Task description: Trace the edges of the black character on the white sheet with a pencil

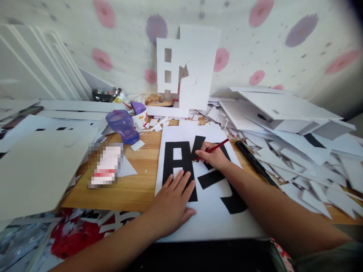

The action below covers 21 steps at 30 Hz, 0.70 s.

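Note:
On a white foam-like board lie the black parts of a large cut-out Chinese character. My left hand rests flat with fingers spread on the lower part of the left black piece. In my right hand is a red and black pencil. Its tip meets the right edge of that left piece or the white just beside it; which one I cannot tell. The right black piece lies partly beneath my right hand and forearm.
A purple cup, a patterned paper cup and a blurred-out item are on the left. A black-handled tool lies right of the board. White scraps pile up beyond it. A cut white panel leans against the wall.

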Each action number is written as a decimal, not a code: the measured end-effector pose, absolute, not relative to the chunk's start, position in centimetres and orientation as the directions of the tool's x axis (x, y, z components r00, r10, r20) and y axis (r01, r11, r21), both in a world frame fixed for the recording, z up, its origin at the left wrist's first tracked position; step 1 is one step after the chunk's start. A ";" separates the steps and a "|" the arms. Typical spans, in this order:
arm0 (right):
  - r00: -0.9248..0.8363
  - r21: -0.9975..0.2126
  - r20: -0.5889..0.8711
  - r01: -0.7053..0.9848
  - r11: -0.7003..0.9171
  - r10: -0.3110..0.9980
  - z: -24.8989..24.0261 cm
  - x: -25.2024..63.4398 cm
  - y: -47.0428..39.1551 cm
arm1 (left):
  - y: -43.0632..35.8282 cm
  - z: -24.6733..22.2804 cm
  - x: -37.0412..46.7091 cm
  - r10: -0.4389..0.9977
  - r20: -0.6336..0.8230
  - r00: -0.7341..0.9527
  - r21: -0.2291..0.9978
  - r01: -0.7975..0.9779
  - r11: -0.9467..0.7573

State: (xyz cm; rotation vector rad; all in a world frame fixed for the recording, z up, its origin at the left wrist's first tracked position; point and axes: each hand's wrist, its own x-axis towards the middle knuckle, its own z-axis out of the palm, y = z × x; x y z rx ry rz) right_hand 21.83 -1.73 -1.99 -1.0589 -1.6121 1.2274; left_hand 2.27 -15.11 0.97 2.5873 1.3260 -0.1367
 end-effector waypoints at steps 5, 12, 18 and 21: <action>-0.257 -0.974 0.135 0.144 0.177 0.957 -1.5 21.7 -1.6 | -15.7 0.0 1.6 0.783 -0.181 0.594 0.193 0.803 -0.564; -0.051 -0.959 0.107 0.257 0.116 0.993 -0.7 21.3 -4.1 | -15.7 -0.1 1.7 0.775 -0.190 0.603 0.222 0.795 -0.564; 0.027 -0.962 0.062 0.268 0.053 0.998 -1.3 20.8 -7.1 | -15.6 -0.2 1.7 0.770 -0.168 0.615 0.239 0.784 -0.574; 0.036 -0.952 0.086 0.296 0.071 0.996 -1.7 20.8 -7.3 | -15.5 -0.6 1.6 0.764 -0.140 0.630 0.233 0.771 -0.593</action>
